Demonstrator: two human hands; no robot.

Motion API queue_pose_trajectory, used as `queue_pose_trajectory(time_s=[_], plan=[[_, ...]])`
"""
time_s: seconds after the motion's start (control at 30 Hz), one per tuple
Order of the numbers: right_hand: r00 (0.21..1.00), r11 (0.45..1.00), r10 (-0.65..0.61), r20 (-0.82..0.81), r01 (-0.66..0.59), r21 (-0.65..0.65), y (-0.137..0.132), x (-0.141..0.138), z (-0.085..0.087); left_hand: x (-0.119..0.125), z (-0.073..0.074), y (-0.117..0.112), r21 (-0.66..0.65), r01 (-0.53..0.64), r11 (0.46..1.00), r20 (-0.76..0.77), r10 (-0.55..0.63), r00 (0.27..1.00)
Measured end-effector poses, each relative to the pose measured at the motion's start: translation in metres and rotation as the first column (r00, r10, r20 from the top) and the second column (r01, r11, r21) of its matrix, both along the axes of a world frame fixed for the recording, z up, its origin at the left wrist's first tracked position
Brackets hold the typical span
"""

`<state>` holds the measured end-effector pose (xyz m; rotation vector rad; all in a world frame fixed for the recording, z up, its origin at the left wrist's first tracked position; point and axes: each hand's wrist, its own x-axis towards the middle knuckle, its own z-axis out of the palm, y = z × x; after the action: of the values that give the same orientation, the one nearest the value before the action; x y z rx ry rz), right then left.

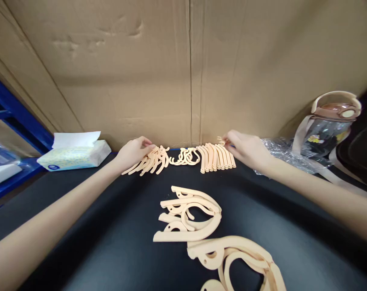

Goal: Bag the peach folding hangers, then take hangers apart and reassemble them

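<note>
My left hand [134, 153] reaches to a loose pile of curved beige plastic hanger arms [154, 161], its thumb and fingers closing on one at the upper edge. My right hand [246, 148] is at the far end of a neat row of similar hanger arms [213, 157]. Its fingertips pinch a small beige plastic piece [221, 141], partly hidden by the fingers. Between the two groups lie several curved hanger hooks [187, 157]. Closer to me are folded beige hangers [198, 201], with more folded hangers [240, 246] cut off by the bottom edge.
A cardboard wall [159, 72] stands behind the black tabletop [116, 242]. At left are a tissue pack [77, 155] and a blue metal frame [16, 117]. Crumpled clear plastic [280, 157] and a strapped water bottle [325, 125] stand at right, beside a dark bag [359, 149].
</note>
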<state>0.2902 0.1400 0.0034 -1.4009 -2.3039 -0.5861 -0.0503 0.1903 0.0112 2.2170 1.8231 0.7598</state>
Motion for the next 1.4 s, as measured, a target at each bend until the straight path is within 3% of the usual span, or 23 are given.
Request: queue_pose_trajectory(time_s=[0.07, 0.13, 0.2, 0.27, 0.33, 0.47, 0.6, 0.73, 0.9, 1.07, 1.4], plan=[[0.997, 0.999, 0.009, 0.076, -0.006, -0.033, 0.000, 0.002, -0.012, 0.009, -0.003, -0.012, 0.051, 0.065, 0.997, -0.077, -0.061, 0.995], [0.995, 0.997, 0.019, 0.102, -0.012, -0.072, 0.000, 0.002, -0.021, 0.019, -0.003, -0.032, 0.015, 0.205, 0.979, -0.142, -0.201, 0.969], [0.994, 0.994, 0.020, 0.111, -0.008, -0.106, 0.000, 0.003, -0.026, 0.026, -0.001, -0.056, -0.092, 0.344, 0.934, -0.176, -0.355, 0.918], [0.995, 0.991, 0.015, 0.102, -0.001, -0.136, 0.000, 0.003, -0.029, 0.029, 0.001, -0.078, -0.277, 0.456, 0.846, -0.202, -0.515, 0.833], [0.997, 0.986, 0.015, 0.082, -0.001, -0.167, 0.000, 0.004, -0.030, 0.028, 0.001, -0.094, -0.386, 0.471, 0.793, -0.208, -0.573, 0.793], [0.998, 0.972, 0.050, 0.030, -0.042, -0.231, 0.003, 0.004, -0.032, 0.029, -0.004, -0.106, -0.398, 0.462, 0.793, -0.165, -0.557, 0.814], [0.994, 0.955, 0.100, -0.037, -0.107, -0.278, 0.007, 0.006, -0.032, 0.035, -0.011, -0.102, -0.356, 0.431, 0.829, -0.120, -0.498, 0.859], [0.988, 0.944, 0.121, -0.090, -0.143, -0.299, 0.008, 0.004, -0.029, 0.037, -0.016, -0.098, -0.344, 0.459, 0.819, -0.042, -0.502, 0.864], [0.991, 0.944, 0.075, -0.114, -0.108, -0.311, 0.001, -0.005, -0.026, 0.037, -0.012, -0.093, -0.372, 0.481, 0.794, 0.043, -0.503, 0.863], [0.992, 0.940, -0.007, -0.123, -0.035, -0.340, -0.001, -0.009, -0.029, 0.039, -0.008, -0.091, -0.357, 0.463, 0.811, 0.136, -0.446, 0.885], [0.982, 0.923, 0.027, -0.188, -0.097, -0.373, 0.004, -0.007, -0.036, 0.047, -0.015, -0.087, -0.313, 0.426, 0.849, 0.240, -0.363, 0.900]])
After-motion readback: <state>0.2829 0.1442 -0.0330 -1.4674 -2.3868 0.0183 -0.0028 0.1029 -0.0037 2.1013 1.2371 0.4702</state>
